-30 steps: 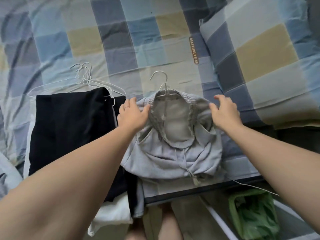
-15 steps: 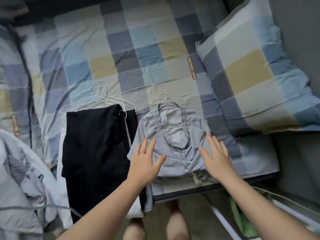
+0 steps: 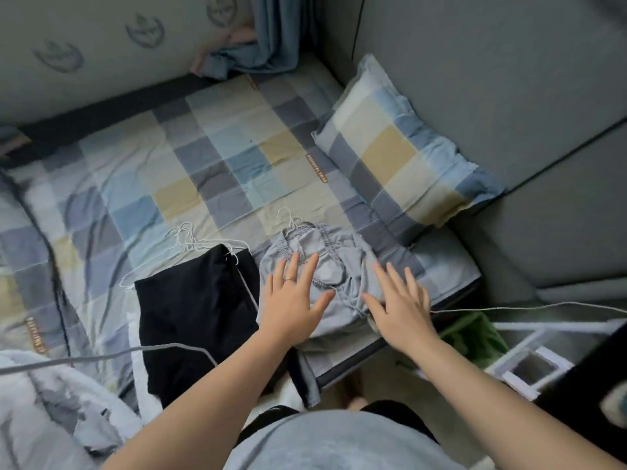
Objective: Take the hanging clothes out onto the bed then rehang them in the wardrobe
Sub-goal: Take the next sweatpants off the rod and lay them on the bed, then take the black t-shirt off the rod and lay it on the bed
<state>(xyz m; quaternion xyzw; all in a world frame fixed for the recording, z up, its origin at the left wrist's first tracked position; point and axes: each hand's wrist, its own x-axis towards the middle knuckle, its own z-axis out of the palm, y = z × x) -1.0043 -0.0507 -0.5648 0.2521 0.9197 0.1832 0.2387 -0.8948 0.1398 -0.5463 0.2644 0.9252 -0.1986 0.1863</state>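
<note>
One grey top (image 3: 342,264) lies flat near the front edge of the bed (image 3: 203,171), on one wire hanger whose hook (image 3: 284,217) sticks out past the neckline toward the middle of the bed. Two hands are spread over it, both with fingers straight and apart and gripping nothing. The left hand (image 3: 291,300), with one ring on it, covers the top's left half. The right hand (image 3: 403,307) is over its lower right corner, and the gathered neckline shows between them. I cannot tell whether the palms press the cloth or are just above it. Just beside the top, on the left hand's side, lies one black garment (image 3: 193,300) with a strip of white cloth showing under its edge. At the black garment's far end is a bunch of white wire hangers (image 3: 185,237), several hooks together, too tangled to count. One checked pillow (image 3: 400,157) sits at the right end of the bed, well apart from the hands. One rumpled grey-white quilt (image 3: 40,412) is heaped at the near left, and one green container (image 3: 475,337) stands on the floor below the right hand.
</note>
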